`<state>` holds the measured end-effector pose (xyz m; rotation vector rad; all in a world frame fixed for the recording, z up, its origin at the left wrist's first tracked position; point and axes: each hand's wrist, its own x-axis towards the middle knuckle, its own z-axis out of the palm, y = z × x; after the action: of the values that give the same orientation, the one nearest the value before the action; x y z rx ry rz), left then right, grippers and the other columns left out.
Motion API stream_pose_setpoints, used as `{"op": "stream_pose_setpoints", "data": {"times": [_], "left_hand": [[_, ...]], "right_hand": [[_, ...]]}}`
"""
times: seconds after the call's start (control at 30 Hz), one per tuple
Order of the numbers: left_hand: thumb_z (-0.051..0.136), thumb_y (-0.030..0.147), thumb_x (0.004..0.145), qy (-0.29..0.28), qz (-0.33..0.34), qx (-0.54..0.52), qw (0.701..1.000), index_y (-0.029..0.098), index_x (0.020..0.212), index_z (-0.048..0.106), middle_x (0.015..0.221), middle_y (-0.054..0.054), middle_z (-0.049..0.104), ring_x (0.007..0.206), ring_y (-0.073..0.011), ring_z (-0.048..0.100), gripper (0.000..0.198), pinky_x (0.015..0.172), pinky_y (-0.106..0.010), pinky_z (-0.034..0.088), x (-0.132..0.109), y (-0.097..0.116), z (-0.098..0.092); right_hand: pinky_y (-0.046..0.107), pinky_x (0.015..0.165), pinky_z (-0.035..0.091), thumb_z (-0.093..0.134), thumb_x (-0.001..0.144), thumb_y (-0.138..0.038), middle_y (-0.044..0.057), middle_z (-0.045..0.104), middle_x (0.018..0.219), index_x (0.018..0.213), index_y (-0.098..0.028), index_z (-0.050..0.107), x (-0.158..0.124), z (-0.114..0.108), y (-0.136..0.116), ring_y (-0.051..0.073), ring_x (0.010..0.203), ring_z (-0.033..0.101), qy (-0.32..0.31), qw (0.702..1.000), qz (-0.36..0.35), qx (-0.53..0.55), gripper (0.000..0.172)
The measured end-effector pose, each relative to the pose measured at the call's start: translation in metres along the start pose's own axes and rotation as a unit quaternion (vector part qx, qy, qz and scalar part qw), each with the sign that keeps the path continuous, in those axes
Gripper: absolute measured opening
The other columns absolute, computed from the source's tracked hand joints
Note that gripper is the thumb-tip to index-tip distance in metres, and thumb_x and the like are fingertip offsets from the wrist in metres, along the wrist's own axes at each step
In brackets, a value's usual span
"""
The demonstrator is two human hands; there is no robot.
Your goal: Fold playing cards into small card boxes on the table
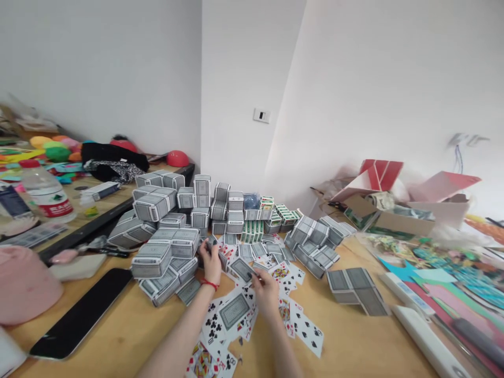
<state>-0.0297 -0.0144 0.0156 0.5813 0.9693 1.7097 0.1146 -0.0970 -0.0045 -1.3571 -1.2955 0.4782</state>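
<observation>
My left hand [211, 261], with a red string bracelet at the wrist, has its fingers closed beside the grey card stacks; what it holds is too small and blurred to name. To its right, my right hand [265, 283] pinches a grey-backed playing card [241, 269] by its edge. Loose cards, some face up and some face down, spread under and around both hands, among them a face-down card [234, 311] between my forearms. Many grey-backed card stacks [151, 260] are piled to the left and behind. Green-and-white card boxes [252, 231] stand in the middle.
A black phone [82, 314] lies at the left, near a pink roll [25, 286] and a water bottle [48, 191]. More card blocks [356, 289] rest at the right, beside coloured paper [449, 304] and a white long object [431, 344]. Open boxes [399, 218] stand behind.
</observation>
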Motion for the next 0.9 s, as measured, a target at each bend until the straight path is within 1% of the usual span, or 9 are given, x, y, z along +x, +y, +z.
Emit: {"op": "stream_pose_setpoints", "data": {"times": [0.17, 0.27, 0.33, 0.43, 0.57, 0.7, 0.8, 0.83, 0.9], "left_hand": [[0.056, 0.032, 0.074, 0.010, 0.020, 0.008, 1.000, 0.033, 0.114, 0.033, 0.102, -0.003, 0.049, 0.066, -0.0119, 0.057, 0.047, 0.055, -0.027, 0.051, 0.003, -0.004, 0.001], [0.057, 0.028, 0.073, 0.009, 0.046, 0.026, 0.999, 0.031, 0.113, 0.035, 0.112, -0.006, 0.042, 0.070, -0.0121, 0.056, 0.046, 0.055, -0.027, 0.052, 0.000, -0.005, 0.003], [0.058, 0.025, 0.072, 0.003, 0.078, 0.050, 0.996, 0.029, 0.112, 0.038, 0.118, -0.008, 0.036, 0.073, -0.0129, 0.056, 0.045, 0.055, -0.027, 0.053, -0.004, -0.005, 0.005], [0.060, 0.024, 0.070, -0.007, 0.102, 0.081, 0.991, 0.027, 0.112, 0.040, 0.123, -0.010, 0.031, 0.077, -0.0148, 0.056, 0.046, 0.055, -0.026, 0.053, -0.009, -0.004, 0.008], [0.059, 0.024, 0.070, -0.006, 0.105, 0.100, 0.989, 0.026, 0.114, 0.040, 0.125, -0.011, 0.028, 0.076, -0.0158, 0.057, 0.048, 0.052, -0.028, 0.054, -0.015, -0.003, 0.010], [0.059, 0.027, 0.071, -0.021, 0.104, 0.111, 0.988, 0.026, 0.112, 0.041, 0.125, -0.011, 0.025, 0.079, -0.0177, 0.057, 0.046, 0.052, -0.030, 0.054, -0.022, -0.008, 0.014], [0.057, 0.031, 0.073, -0.047, 0.103, 0.112, 0.987, 0.027, 0.114, 0.038, 0.125, -0.011, 0.023, 0.079, -0.0182, 0.059, 0.046, 0.054, -0.033, 0.055, -0.024, -0.015, 0.017], [0.056, 0.032, 0.073, -0.049, 0.103, 0.118, 0.986, 0.027, 0.115, 0.037, 0.125, -0.011, 0.023, 0.078, -0.0180, 0.059, 0.046, 0.055, -0.035, 0.055, -0.024, -0.017, 0.017], [0.054, 0.032, 0.074, -0.033, 0.117, 0.150, 0.981, 0.025, 0.115, 0.037, 0.122, -0.011, 0.028, 0.081, -0.0188, 0.058, 0.045, 0.063, -0.039, 0.053, -0.020, -0.019, 0.016]], "right_hand": [[0.030, 0.056, 0.047, 0.046, 0.080, -0.031, 0.005, 0.064, 0.065, 0.085, -0.022, 0.070, -0.001, 0.001, -0.004, 0.018, 0.059, 0.058, -0.028, 0.991, -0.095, -0.085, 0.026], [0.028, 0.054, 0.044, 0.040, 0.083, -0.026, 0.005, 0.061, 0.062, 0.086, -0.022, 0.069, -0.004, 0.004, -0.008, 0.019, 0.059, 0.058, -0.050, 0.981, -0.136, -0.130, 0.030], [0.027, 0.053, 0.042, 0.036, 0.084, -0.023, 0.005, 0.059, 0.061, 0.086, -0.022, 0.069, -0.005, 0.006, -0.009, 0.018, 0.058, 0.057, -0.060, 0.975, -0.146, -0.158, 0.032], [0.027, 0.053, 0.041, 0.035, 0.084, -0.020, 0.005, 0.059, 0.061, 0.086, -0.021, 0.068, -0.006, 0.008, -0.011, 0.018, 0.058, 0.056, -0.063, 0.972, -0.142, -0.176, 0.033], [0.028, 0.057, 0.043, 0.036, 0.083, -0.020, 0.006, 0.063, 0.067, 0.085, -0.021, 0.067, -0.009, 0.011, -0.017, 0.020, 0.064, 0.058, -0.054, 0.979, -0.129, -0.150, 0.031], [0.029, 0.058, 0.043, 0.038, 0.082, -0.020, 0.006, 0.063, 0.065, 0.082, -0.021, 0.067, -0.011, 0.013, -0.025, 0.020, 0.062, 0.058, -0.064, 0.981, -0.129, -0.127, 0.028], [0.028, 0.058, 0.044, 0.040, 0.081, -0.020, 0.006, 0.064, 0.067, 0.080, -0.021, 0.067, -0.009, 0.013, -0.025, 0.019, 0.063, 0.059, -0.051, 0.986, -0.115, -0.108, 0.027], [0.027, 0.057, 0.044, 0.041, 0.080, -0.021, 0.006, 0.065, 0.068, 0.081, -0.021, 0.067, -0.008, 0.013, -0.023, 0.019, 0.062, 0.059, -0.045, 0.989, -0.101, -0.097, 0.025], [0.026, 0.056, 0.045, 0.046, 0.078, -0.023, 0.006, 0.066, 0.071, 0.083, -0.019, 0.067, -0.006, 0.012, -0.019, 0.018, 0.061, 0.059, -0.042, 0.994, -0.066, -0.070, 0.022]]}}
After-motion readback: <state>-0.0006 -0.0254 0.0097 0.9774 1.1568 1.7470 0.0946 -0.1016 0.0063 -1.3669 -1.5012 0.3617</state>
